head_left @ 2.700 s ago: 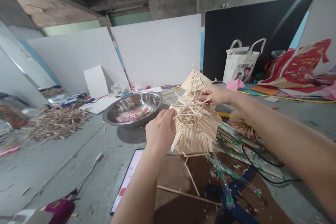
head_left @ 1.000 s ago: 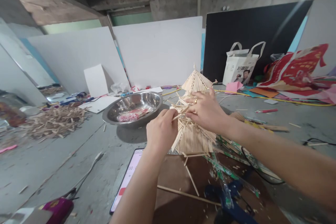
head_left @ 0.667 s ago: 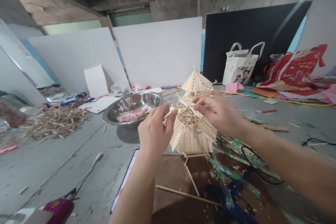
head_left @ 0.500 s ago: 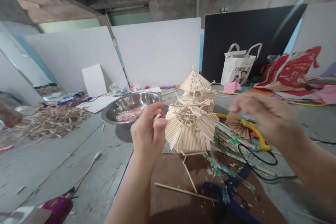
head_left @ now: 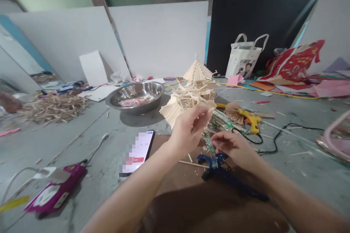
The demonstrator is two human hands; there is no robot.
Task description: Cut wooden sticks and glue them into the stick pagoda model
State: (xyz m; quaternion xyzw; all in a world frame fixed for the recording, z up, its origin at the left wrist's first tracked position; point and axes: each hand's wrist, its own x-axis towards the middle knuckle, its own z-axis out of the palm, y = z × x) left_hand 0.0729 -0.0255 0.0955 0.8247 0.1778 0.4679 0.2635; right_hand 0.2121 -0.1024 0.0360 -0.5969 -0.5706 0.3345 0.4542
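My left hand [head_left: 190, 129] is closed in a pinch just in front of the wooden stick model [head_left: 175, 111], a pagoda-like shape with a pointed roof. A short piece of wooden stick [head_left: 210, 110] seems to show at its fingertips, small and blurred. My right hand [head_left: 233, 147] is lower and to the right, fingers bent and a little apart. Its fingertips are beside a clear plastic wrapper [head_left: 210, 145] with green print; whether they touch is unclear. Below them, a blue-handled cutting tool [head_left: 235, 180] rests on the brown board [head_left: 188, 204]. My left hand hides part of the model's lower roof.
A steel basin [head_left: 136, 96] stands behind left, with a stick pile [head_left: 58, 107] farther left. A phone [head_left: 139, 153] and a purple power bank [head_left: 58, 189] lie at the near left. At right are a yellow glue gun [head_left: 253, 118], its black cable [head_left: 273, 147] and a white bag [head_left: 242, 60].
My left hand has moved right, in front of the model. My right hand has come down and left toward the wrappers and blue tool. The view has tilted down, and the phone now shows.
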